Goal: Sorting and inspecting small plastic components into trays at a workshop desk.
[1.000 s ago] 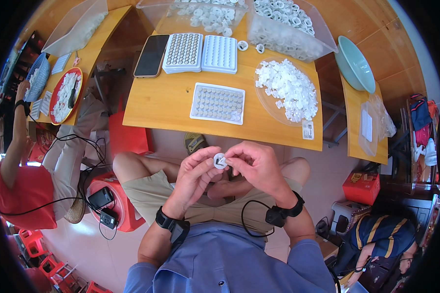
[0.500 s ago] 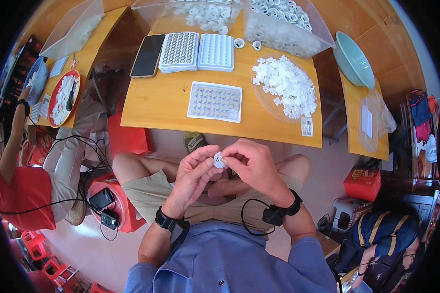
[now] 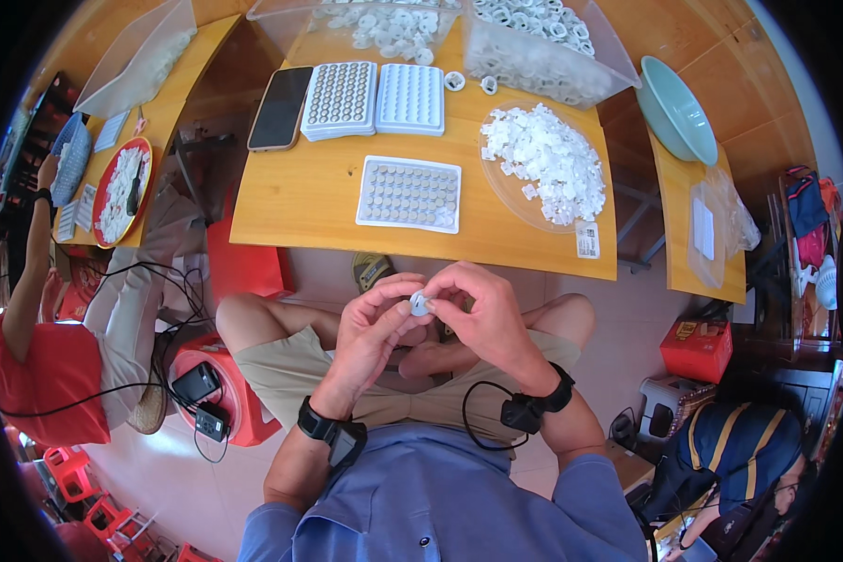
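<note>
Place assessed as small workshop for hand work on parts. Basis: wooden worktable (image 3: 295,211) loaded with clear bin (image 3: 618,66) of white rings (image 3: 543,28), gridded white trays (image 3: 410,100), small round metallic discs (image 3: 339,94) and heaped translucent pieces (image 3: 545,164). Round white piece (image 3: 419,303) held between left hand (image 3: 373,323) and right hand (image 3: 482,314). Second table (image 3: 180,80) likewise stocked with white pieces; co-worker in red (image 3: 42,379) positioned beside it. Red plastic stools (image 3: 256,403) seen on tiled floor (image 3: 206,492), wood panelling (image 3: 712,42) on wall.

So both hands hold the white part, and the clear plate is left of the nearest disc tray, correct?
No, the head view shows the clear plate right of the nearest disc tray. The left hand and right hand do hold the white part.
</note>
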`<state>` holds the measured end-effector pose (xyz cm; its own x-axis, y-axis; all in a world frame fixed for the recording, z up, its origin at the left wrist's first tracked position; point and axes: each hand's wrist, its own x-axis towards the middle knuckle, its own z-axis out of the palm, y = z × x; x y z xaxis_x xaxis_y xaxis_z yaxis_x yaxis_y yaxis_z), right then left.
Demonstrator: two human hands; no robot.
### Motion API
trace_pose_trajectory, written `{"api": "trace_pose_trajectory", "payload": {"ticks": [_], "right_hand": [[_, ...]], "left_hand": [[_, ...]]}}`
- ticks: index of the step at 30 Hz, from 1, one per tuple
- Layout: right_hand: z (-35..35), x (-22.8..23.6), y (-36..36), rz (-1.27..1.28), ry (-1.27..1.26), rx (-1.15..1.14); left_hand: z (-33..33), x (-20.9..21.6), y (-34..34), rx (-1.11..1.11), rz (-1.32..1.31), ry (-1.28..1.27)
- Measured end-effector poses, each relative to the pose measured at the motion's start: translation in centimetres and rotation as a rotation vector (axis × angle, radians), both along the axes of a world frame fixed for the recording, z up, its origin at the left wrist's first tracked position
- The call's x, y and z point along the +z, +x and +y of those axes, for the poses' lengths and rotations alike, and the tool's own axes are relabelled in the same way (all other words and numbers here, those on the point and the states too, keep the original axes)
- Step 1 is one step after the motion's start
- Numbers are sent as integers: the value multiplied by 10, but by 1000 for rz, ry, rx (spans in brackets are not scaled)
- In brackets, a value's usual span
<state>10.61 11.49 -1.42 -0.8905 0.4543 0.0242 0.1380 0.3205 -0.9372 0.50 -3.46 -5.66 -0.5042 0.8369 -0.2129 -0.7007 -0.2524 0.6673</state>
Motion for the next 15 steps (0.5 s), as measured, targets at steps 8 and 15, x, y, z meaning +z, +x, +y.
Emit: {"api": "trace_pose_trajectory", "payload": {"ticks": [8, 15], "right_hand": [[-3, -3, -1, 6, -45, -30], [-6, -6, -1, 42, -4, -50]], "left_hand": [[5, -4, 8, 116, 428, -171], [2, -11, 9, 189, 622, -249]]}}
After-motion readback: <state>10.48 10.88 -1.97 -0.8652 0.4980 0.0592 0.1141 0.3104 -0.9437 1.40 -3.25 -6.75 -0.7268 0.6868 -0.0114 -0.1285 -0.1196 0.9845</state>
